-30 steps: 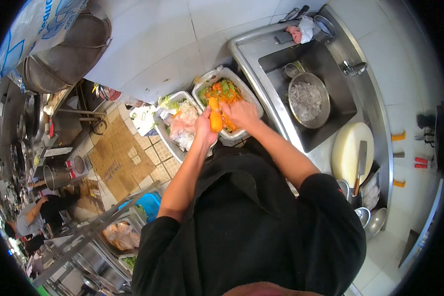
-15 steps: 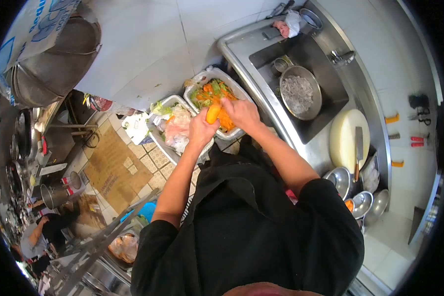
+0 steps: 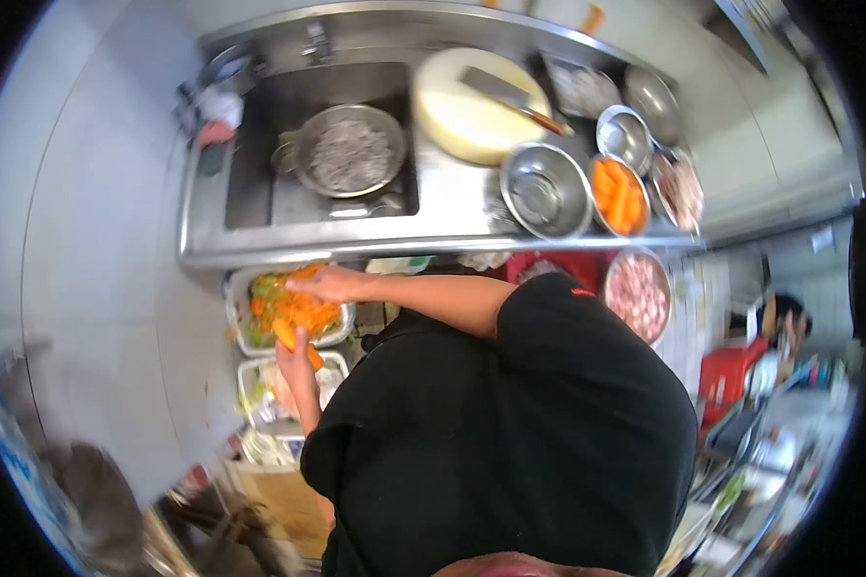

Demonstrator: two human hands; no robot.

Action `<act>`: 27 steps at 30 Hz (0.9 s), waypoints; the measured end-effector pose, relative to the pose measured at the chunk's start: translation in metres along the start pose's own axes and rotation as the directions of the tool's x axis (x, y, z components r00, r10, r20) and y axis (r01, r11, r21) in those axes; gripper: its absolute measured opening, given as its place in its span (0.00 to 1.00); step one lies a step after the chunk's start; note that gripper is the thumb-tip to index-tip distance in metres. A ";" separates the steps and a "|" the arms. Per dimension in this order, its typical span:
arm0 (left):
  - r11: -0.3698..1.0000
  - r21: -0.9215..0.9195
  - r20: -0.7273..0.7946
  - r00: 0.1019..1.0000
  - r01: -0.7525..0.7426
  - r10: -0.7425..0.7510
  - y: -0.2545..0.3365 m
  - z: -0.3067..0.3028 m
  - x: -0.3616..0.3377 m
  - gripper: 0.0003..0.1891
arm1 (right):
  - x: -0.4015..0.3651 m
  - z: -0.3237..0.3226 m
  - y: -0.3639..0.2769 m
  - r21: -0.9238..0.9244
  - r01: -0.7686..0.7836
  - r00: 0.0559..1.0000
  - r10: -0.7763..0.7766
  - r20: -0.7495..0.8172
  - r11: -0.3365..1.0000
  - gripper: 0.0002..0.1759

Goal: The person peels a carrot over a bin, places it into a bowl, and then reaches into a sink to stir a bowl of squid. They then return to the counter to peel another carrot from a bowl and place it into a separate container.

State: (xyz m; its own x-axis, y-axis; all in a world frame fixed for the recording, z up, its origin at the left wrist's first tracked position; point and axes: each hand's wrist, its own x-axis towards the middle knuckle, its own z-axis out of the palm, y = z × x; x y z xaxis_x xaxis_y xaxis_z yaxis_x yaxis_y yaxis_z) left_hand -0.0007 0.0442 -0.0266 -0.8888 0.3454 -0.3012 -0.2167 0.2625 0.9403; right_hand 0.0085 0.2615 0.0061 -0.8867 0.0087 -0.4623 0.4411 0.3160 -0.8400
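My left hand (image 3: 296, 365) grips a peeled orange carrot (image 3: 287, 336) and holds it over the near edge of a white tray (image 3: 235, 310) filled with orange and green peelings. My right hand (image 3: 325, 284) reaches across the same tray, just above the peelings and a short way from the carrot's tip. Motion blur hides what its fingers hold. A second white tray (image 3: 248, 373) with pale vegetable scraps lies beside the first, under my left wrist.
A steel sink (image 3: 250, 183) holds a metal bowl (image 3: 348, 152). On the counter are a round cutting board (image 3: 457, 125) with a cleaver (image 3: 505, 91), an empty steel bowl (image 3: 544, 192), a bowl of carrots (image 3: 618, 197) and a bowl of meat (image 3: 637, 293). Another person (image 3: 789, 322) is at right.
The view has swung round sharply, so the sink now lies at the top. My right hand has come off the carrot and moved over the peelings tray; the left still holds the carrot.
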 end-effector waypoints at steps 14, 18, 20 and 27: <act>0.969 0.139 0.799 0.556 0.202 -0.230 0.121 0.235 0.020 0.27 | -0.250 -0.163 0.135 0.647 0.242 0.528 0.461 -0.713 0.723 0.25; 0.944 0.275 0.744 0.581 0.183 -0.330 0.094 0.241 0.036 0.22 | -0.364 -0.221 0.196 0.489 0.221 -0.099 0.519 -0.849 0.843 0.32; 0.932 0.275 0.719 0.593 0.237 -0.363 0.084 0.234 0.045 0.20 | -0.401 -0.248 0.249 0.408 0.103 -0.398 0.413 -0.819 0.907 0.36; 0.915 0.290 0.623 0.671 0.279 -0.402 0.069 0.213 0.083 0.19 | -0.476 -0.317 0.364 0.553 -0.568 -0.311 0.462 -0.830 0.610 0.40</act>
State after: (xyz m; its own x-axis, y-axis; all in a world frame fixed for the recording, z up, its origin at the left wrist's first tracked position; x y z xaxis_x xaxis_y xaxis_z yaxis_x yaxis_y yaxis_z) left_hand -0.0034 0.2823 -0.0205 -0.2573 0.6876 -0.6790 -0.3294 0.5982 0.7306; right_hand 0.5470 0.6735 0.0103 0.3646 0.9311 -0.0087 0.8495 -0.3365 -0.4064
